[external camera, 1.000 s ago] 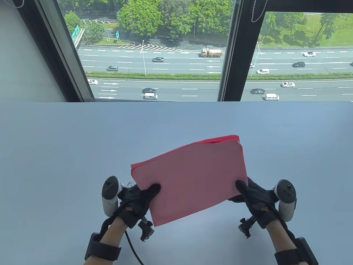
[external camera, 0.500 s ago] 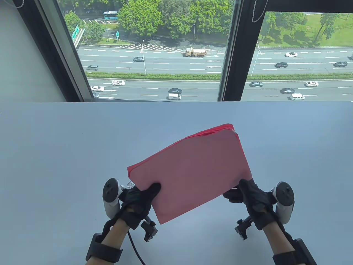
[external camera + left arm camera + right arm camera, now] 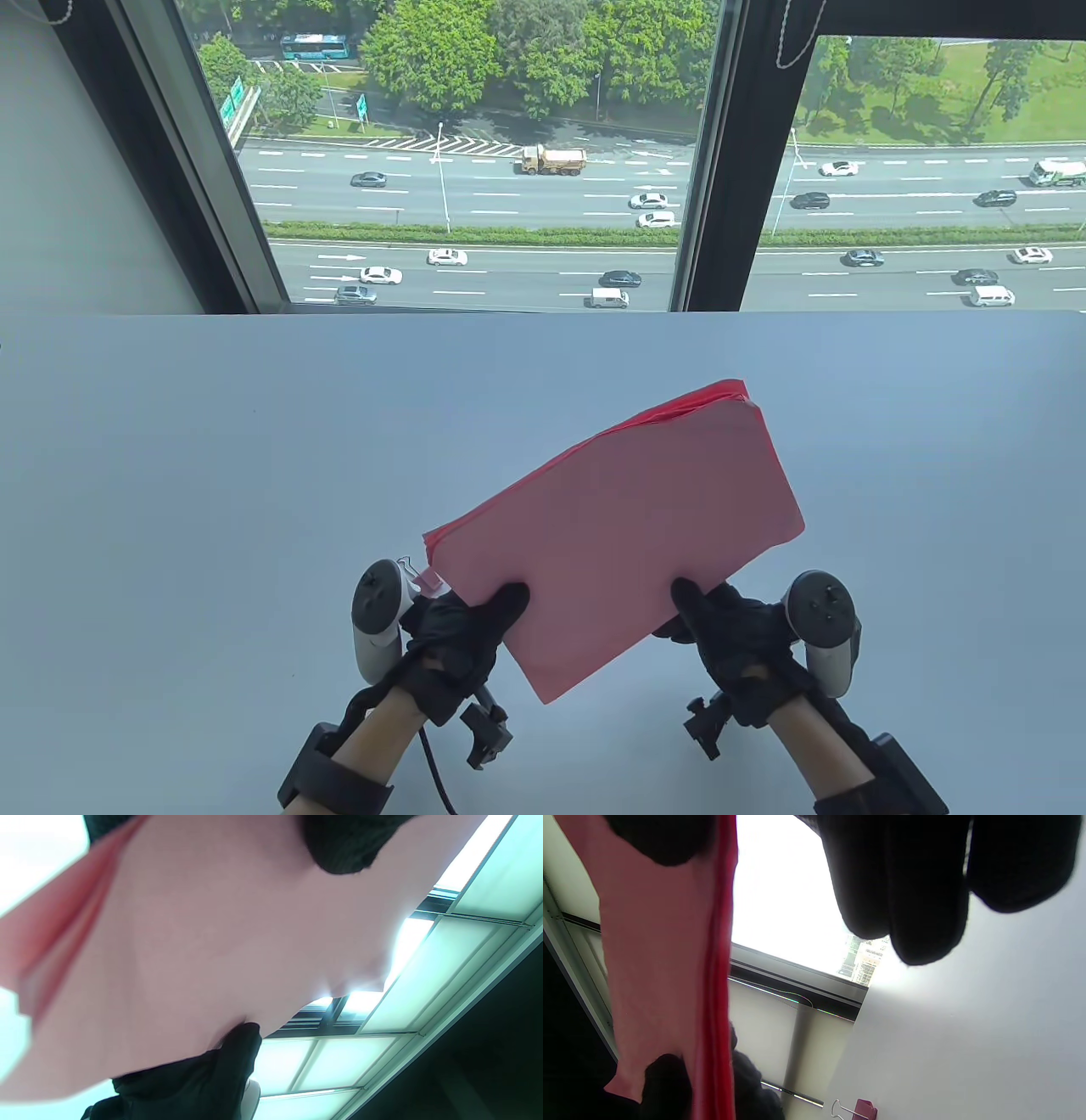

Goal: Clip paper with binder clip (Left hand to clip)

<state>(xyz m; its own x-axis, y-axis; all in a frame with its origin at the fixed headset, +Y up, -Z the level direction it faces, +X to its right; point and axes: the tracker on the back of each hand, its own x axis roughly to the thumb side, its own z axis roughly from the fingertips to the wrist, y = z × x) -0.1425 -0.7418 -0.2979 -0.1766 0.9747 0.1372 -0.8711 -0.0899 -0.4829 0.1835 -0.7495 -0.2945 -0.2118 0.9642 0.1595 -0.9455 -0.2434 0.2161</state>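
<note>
Near the front edge of the pale grey worktop, the left hand pinched the lower left edge of a stack of pink paper sheets, thumb on top. The right hand gripped the stack's lower right edge likewise, holding it tilted above the worktop. A pink binder clip with wire handles lay on the worktop just beside the left hand, partly hidden.
</note>
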